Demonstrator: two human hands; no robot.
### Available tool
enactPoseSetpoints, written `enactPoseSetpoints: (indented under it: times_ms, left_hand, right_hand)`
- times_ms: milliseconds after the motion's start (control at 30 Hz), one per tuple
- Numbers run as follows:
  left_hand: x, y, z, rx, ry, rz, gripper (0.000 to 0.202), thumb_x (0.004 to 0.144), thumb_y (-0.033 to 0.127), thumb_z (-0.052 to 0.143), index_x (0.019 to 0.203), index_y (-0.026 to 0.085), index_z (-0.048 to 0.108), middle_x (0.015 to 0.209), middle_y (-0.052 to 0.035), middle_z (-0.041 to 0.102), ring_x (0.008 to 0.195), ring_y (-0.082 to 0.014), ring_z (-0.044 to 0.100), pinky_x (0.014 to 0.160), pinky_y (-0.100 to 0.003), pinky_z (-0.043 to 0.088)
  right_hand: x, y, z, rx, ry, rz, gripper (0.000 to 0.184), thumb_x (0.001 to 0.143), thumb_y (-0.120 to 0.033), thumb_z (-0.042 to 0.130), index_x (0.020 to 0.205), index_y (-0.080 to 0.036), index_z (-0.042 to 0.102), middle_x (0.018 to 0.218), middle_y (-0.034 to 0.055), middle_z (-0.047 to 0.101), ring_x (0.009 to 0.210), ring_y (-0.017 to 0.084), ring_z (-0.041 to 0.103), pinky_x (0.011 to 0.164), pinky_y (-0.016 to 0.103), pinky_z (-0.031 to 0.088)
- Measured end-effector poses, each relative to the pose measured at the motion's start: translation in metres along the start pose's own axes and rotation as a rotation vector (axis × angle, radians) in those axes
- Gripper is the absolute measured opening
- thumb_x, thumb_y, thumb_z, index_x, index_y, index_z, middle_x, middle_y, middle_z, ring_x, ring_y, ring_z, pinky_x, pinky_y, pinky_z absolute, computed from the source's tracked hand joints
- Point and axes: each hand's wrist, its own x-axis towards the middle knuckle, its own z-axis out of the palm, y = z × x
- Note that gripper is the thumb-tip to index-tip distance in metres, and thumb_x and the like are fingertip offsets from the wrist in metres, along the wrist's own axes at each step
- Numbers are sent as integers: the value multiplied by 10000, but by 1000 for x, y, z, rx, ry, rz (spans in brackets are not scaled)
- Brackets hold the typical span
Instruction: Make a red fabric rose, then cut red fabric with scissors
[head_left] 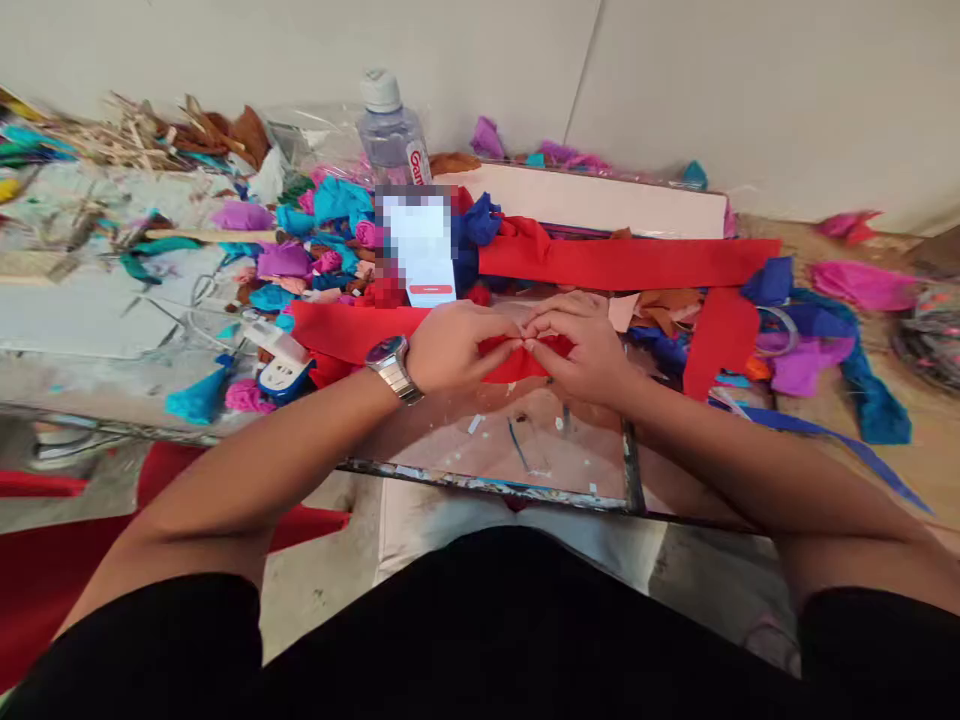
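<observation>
Over the glass-topped part of the table, my two hands meet fingertip to fingertip. Thumb and forefinger of my left hand [459, 348] pinch a piece of red crepe paper [516, 368], and my right hand [581, 348] pinches it from the other side. The piece spreads below the fingertips; its upper edge is partly hidden by them. To the left, a red crepe strip [349, 330] runs under my left hand. Another long red strip [630, 262] lies beyond my right hand. A watch [394, 366] is on my left wrist.
A lit phone [420, 250] leans before a clear bottle [391, 135]. A white power strip [283, 370] with a cable lies left. Crumpled blue, purple and pink paper [283, 260] is heaped around. A tape ring [780, 332] lies right, and the table's front edge [487, 485] is near my body.
</observation>
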Motion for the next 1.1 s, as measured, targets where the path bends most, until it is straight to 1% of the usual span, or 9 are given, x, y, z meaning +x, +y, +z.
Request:
enactPoseSetpoints:
  times_ms: [233,333,467,600,733,833,933,1000,1100]
  left_hand:
    - [-1,0,0,-10,14,-3,248,1047,369,611,1029,208,798,983,-41,848,825,-197,769,752,-321,522]
    - [0,2,-1,-43,0,-27,249,1038,373,616,1013,206,799,979,-44,847,816,-192,768,749,-317,532]
    - [0,2,-3,-86,-19,-44,240,1019,355,617,1025,201,801,974,-46,846,812,-189,767,745,-310,538]
    - [0,1,-7,-101,-6,-65,224,944,289,620,1032,186,799,996,-57,846,850,-210,780,778,-326,559]
    - [0,-5,-10,-40,8,-122,283,895,241,579,1039,176,814,1022,-69,851,881,-241,795,790,-353,572]
    - [0,-9,-10,40,22,-151,325,902,247,566,1064,190,842,1039,-72,861,871,-245,804,796,-363,580]
    - [0,-11,-9,100,42,-178,357,914,264,565,1103,202,861,1014,-77,864,869,-245,810,807,-365,593]
    - [0,-12,-8,120,42,-177,383,915,259,560,1142,207,864,1002,-81,864,870,-247,813,809,-366,602]
    - [-1,-13,-8,123,32,-142,421,915,246,553,1205,220,858,1048,-86,863,901,-249,819,818,-371,615]
  right_hand:
    - [-1,0,-1,10,-89,24,64,954,-221,602,905,-246,635,1102,50,780,1071,282,657,992,491,378]
    - [-1,1,-1,23,-64,26,32,925,-228,633,899,-246,638,1093,45,781,1073,286,660,1008,499,379]
    - [-2,1,-2,7,-38,21,42,937,-265,656,898,-250,664,1069,36,790,1073,287,672,1035,515,369]
    - [0,0,-3,-11,-10,36,75,947,-273,639,882,-245,666,1051,45,791,1057,288,676,1027,519,366]
    - [1,-1,-5,-34,38,54,100,934,-300,648,855,-240,656,1033,54,792,1005,283,676,968,500,375]
    - [2,1,-5,-56,67,67,90,929,-296,647,860,-239,656,1033,51,795,1002,281,676,975,502,366]
    - [2,2,-5,-82,76,109,78,924,-290,647,865,-240,658,1033,51,798,1009,286,671,991,508,356]
    - [3,2,-5,-93,84,134,71,919,-280,647,862,-239,658,1025,51,798,1011,288,669,988,506,352]
    - [3,2,-5,-106,95,156,69,922,-270,637,863,-240,655,1021,52,798,1006,288,668,982,505,348]
